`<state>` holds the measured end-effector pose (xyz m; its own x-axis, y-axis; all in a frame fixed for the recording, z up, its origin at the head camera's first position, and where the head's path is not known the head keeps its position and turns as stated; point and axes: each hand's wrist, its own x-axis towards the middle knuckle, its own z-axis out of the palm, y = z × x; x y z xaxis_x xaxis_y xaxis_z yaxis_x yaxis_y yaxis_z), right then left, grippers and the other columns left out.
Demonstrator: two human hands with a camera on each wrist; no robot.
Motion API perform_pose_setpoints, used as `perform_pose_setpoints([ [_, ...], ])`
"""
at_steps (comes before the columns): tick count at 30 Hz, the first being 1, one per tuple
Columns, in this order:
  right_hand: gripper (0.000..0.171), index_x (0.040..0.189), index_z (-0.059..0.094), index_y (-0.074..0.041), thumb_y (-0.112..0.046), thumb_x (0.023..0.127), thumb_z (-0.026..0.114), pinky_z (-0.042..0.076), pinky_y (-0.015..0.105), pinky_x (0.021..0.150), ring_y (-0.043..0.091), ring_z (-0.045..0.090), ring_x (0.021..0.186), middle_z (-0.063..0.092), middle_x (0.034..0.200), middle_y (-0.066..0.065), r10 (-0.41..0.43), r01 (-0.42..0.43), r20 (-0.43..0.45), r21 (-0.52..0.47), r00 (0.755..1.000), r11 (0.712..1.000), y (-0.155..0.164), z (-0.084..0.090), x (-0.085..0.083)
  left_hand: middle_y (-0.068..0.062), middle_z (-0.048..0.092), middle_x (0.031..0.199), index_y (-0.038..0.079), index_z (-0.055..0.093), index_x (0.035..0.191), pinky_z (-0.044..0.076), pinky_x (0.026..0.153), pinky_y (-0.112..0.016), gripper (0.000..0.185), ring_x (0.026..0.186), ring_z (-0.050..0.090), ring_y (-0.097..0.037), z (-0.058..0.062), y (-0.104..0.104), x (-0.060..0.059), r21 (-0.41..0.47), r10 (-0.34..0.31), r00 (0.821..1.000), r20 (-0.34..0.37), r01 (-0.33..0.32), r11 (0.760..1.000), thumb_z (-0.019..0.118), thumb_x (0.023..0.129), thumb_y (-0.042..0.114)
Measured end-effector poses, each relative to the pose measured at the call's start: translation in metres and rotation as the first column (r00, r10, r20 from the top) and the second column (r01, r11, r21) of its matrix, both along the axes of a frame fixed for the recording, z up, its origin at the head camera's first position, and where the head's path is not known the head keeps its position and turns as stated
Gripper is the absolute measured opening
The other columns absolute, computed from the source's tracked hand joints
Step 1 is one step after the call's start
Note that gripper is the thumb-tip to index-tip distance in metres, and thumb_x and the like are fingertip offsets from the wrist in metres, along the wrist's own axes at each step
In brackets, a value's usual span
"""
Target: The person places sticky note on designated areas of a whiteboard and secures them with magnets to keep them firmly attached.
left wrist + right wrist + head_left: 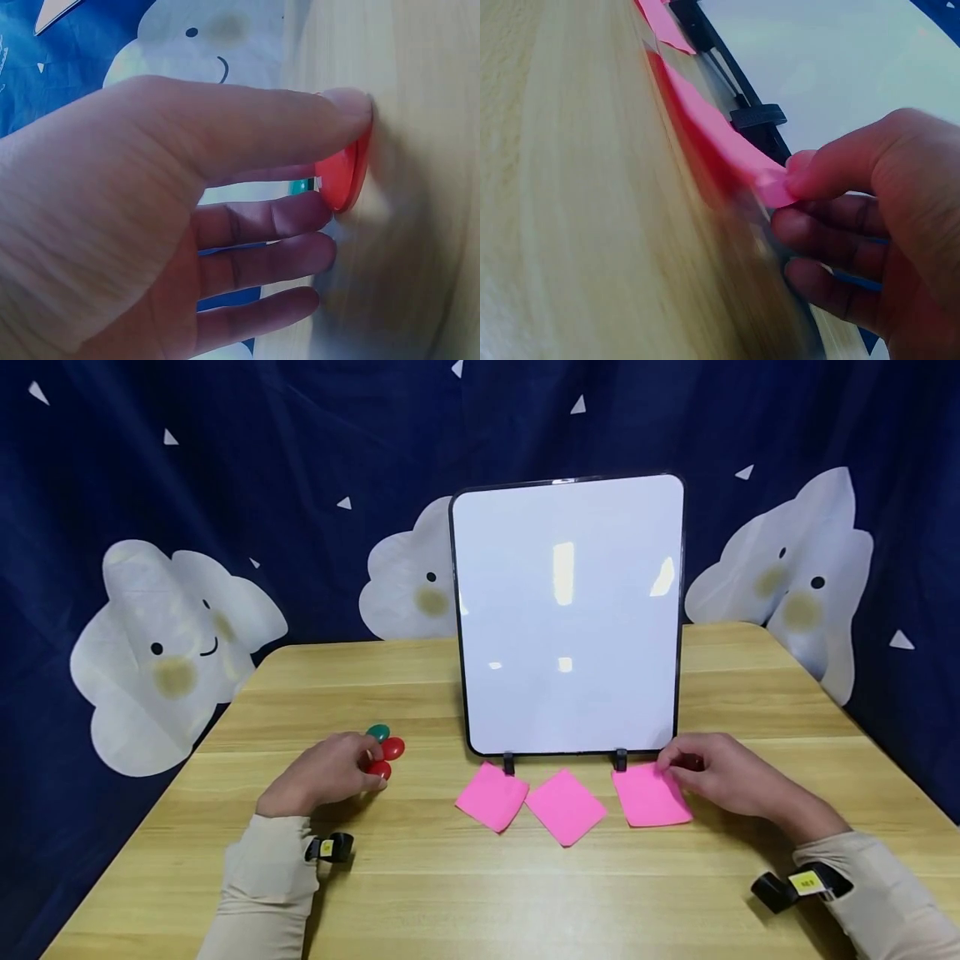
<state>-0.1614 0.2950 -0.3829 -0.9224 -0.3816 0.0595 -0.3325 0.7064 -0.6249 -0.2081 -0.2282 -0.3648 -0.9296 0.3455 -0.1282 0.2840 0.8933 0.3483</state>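
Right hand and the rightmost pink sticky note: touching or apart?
Touching. The right wrist view shows the right hand pinching the lifted corner of the pink sticky note between thumb and fingers; the head view agrees.

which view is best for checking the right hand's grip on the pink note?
Right wrist. It shows the right hand pinching the lifted corner of the pink sticky note between thumb and fingers. The head view shows the whole note, but the hand hides the pinch. The left wrist view does not show it.

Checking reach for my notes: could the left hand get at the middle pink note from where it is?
Probably yes: the left hand pinches a red magnet, but bare table lies between it and the middle pink note.
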Motion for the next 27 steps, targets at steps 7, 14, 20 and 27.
perform_pose_setpoints([
  [7, 0.024, 0.096, 0.074, -0.018, 0.003, 0.090, 0.065, 0.049, 0.026, 0.073, 0.017, 0.058, 0.085, 0.068, 0.095, -0.003, -0.041, 0.041, -0.005, -0.033, 0.999, 0.999, -0.0002, 0.0010, 0.0011, -0.001, 0.060, 0.084, 0.010, 0.065, 0.092, 0.044, 0.062, -0.034, 0.024, 0.074, 0.052, -0.019, -0.0014, 0.0013, -0.0009, -0.001, 0.021, 1.000, 0.005, -0.021, 1.000, 0.082, 0.081, 0.023],
  [14, 0.023, 0.096, 0.074, -0.018, 0.002, 0.090, 0.064, 0.048, 0.025, 0.072, 0.016, 0.057, 0.086, 0.069, 0.097, -0.003, -0.061, 0.060, -0.015, -0.057, 0.998, 0.997, 0.0010, 0.0020, 0.0016, -0.004, 0.057, 0.084, 0.009, 0.061, 0.091, 0.043, 0.057, -0.032, 0.025, 0.070, 0.052, -0.020, -0.0041, 0.0010, -0.0029, 0.008, 0.058, 0.998, 0.013, -0.058, 0.998, 0.080, 0.080, 0.021],
  [20, 0.022, 0.095, 0.074, -0.019, 0.001, 0.091, 0.065, 0.048, 0.025, 0.072, 0.015, 0.057, 0.085, 0.069, 0.096, -0.004, -0.057, 0.055, -0.033, -0.069, 0.998, 0.996, 0.0026, 0.0026, 0.0020, -0.004, 0.057, 0.085, 0.010, 0.059, 0.094, 0.042, 0.056, -0.032, 0.026, 0.068, 0.051, -0.019, -0.0031, -0.0004, -0.0032, 0.022, 0.063, 0.998, -0.003, -0.063, 0.998, 0.077, 0.082, 0.024],
  [27, 0.023, 0.093, 0.075, -0.019, 0.002, 0.090, 0.065, 0.047, 0.024, 0.072, 0.013, 0.057, 0.083, 0.069, 0.093, -0.004, -0.058, 0.053, -0.063, -0.076, 0.996, 0.996, 0.0043, 0.0024, 0.0032, 0.000, 0.060, 0.085, 0.012, 0.064, 0.098, 0.043, 0.059, -0.033, 0.021, 0.070, 0.052, -0.018, -0.0026, 0.0000, -0.0032, 0.029, 0.047, 0.997, -0.053, -0.046, 0.999, 0.072, 0.086, 0.027],
])
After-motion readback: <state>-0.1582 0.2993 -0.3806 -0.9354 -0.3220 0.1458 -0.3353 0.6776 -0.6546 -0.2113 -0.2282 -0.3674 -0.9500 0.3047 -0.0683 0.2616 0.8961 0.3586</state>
